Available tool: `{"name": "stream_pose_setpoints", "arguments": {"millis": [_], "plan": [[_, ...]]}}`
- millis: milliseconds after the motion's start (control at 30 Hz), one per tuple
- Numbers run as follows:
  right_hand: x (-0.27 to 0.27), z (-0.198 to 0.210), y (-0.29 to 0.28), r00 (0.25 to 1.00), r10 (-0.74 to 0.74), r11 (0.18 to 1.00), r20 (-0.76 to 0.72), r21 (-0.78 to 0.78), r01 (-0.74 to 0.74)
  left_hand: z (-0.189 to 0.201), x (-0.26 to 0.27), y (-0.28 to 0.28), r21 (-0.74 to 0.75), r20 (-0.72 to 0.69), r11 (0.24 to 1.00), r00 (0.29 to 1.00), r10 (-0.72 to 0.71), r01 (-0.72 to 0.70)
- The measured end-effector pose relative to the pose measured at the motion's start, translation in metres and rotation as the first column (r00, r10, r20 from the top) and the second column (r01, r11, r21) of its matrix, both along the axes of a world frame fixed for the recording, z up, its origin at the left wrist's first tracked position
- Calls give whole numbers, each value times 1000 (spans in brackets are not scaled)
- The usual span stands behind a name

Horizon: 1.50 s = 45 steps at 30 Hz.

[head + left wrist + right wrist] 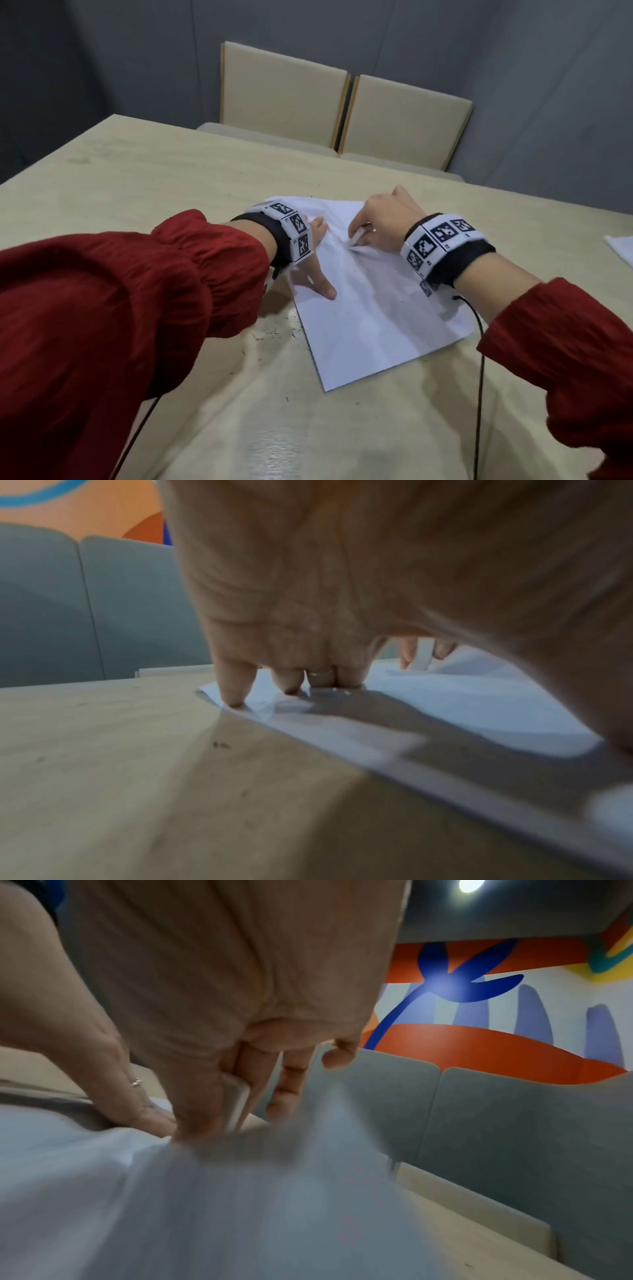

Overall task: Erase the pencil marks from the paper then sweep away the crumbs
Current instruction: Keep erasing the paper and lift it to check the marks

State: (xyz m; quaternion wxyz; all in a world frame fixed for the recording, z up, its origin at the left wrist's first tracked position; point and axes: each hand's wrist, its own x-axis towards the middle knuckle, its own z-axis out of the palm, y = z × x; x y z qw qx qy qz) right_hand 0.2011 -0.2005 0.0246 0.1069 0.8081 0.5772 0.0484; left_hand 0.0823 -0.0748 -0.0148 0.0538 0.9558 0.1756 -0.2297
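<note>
While the flat left hand (313,260) pins the paper (370,308), the right hand (383,219) pinches the eraser (357,236) against it.

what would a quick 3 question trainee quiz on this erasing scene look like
1. True or false: the left hand lies flat on the paper, holding it down.
2. What does the right hand pinch? A) a pencil B) a white eraser C) a brush
3. Fill in: dark crumbs lie on the table beside the paper's ____ edge.

Key
1. True; its fingers press near the far corner.
2. B; the eraser touches the sheet.
3. Left.
</note>
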Motion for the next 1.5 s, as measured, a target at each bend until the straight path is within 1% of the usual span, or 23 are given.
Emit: {"name": "stream_pose_setpoints", "arguments": {"millis": [67, 133, 200, 267, 333, 400, 567, 700, 733, 800, 867, 900, 933, 1000, 1067, 1100, 1167, 1267, 1333, 1400, 1433, 1500], "plan": [[6, 3, -3, 999, -1, 1000, 55, 12, 1, 8, 3, 3, 4, -42, 1000, 999, -18, 18], [14, 6, -5, 997, -64, 994, 38, 95, 61, 18, 9, 6, 68, -58, 997, 998, -22, 26], [20, 6, -7, 990, -124, 975, -60, 178, 133, 28, 17, 9, 144, -11, 989, 999, -31, 32], [22, 1, -8, 965, -134, 971, -227, 165, 174, 29, 24, 10, 168, 38, 984, 997, -65, 58], [22, -5, -7, 939, -119, 976, -322, 135, 170, 21, 30, 7, 124, 16, 986, 993, -115, 112], [22, -12, -3, 929, -95, 975, -358, 152, 159, 12, 33, 2, 69, -16, 985, 988, -156, 156], [19, -19, 5, 894, -19, 971, -447, 205, 123, 7, 34, 1, -16, -17, 990, 990, -143, 143], [7, -16, -12, 861, -40, 981, -506, 143, 129, 5, 35, 1, 10, -39, 990, 989, -143, 143], [3, -14, -21, 859, -44, 988, -509, 103, 112, 4, 35, -1, 18, -41, 989, 989, -145, 146], [-6, -7, -41, 881, -47, 999, -472, -15, 45, 7, 33, -6, 44, -47, 986, 986, -160, 162], [-10, 2, -48, 923, -39, 992, -382, -125, -10, 9, 33, -8, 64, -46, 983, 985, -167, 170], [-9, 7, -45, 939, -32, 989, -343, -144, -19, 8, 33, -8, 61, -42, 984, 985, -166, 168], [-8, 10, -38, 946, -26, 992, -323, -126, -16, 7, 33, -7, 49, -35, 985, 986, -164, 166], [-2, 8, -18, 950, -23, 1000, -311, -23, 17, 3, 32, -2, -10, -6, 986, 986, -167, 166], [1, 1, -2, 946, -29, 997, -324, 63, 52, 1, 30, 1, -64, 27, 984, 986, -163, 165], [1, -2, 1, 938, -42, 994, -344, 80, 74, 2, 30, 0, -63, 25, 985, 987, -158, 159], [-3, -3, -6, 925, -51, 995, -377, 58, 78, 3, 30, -1, -20, -3, 988, 988, -153, 153], [-18, 0, -39, 900, -39, 999, -433, -20, 34, 4, 31, -5, 37, -28, 988, 989, -146, 147], [-28, 2, -63, 888, -20, 997, -460, -76, -17, 5, 30, -8, 56, -18, 987, 989, -148, 149], [-30, 7, -73, 885, -20, 989, -466, -140, -52, 5, 29, -8, 46, -14, 988, 989, -145, 146], [-28, 9, -70, 890, -13, 989, -456, -137, -55, 5, 30, -8, 42, -16, 988, 989, -146, 147], [-22, 10, -47, 901, 10, 1000, -433, -19, -20, 5, 30, -6, 24, -10, 988, 988, -153, 154]]}}
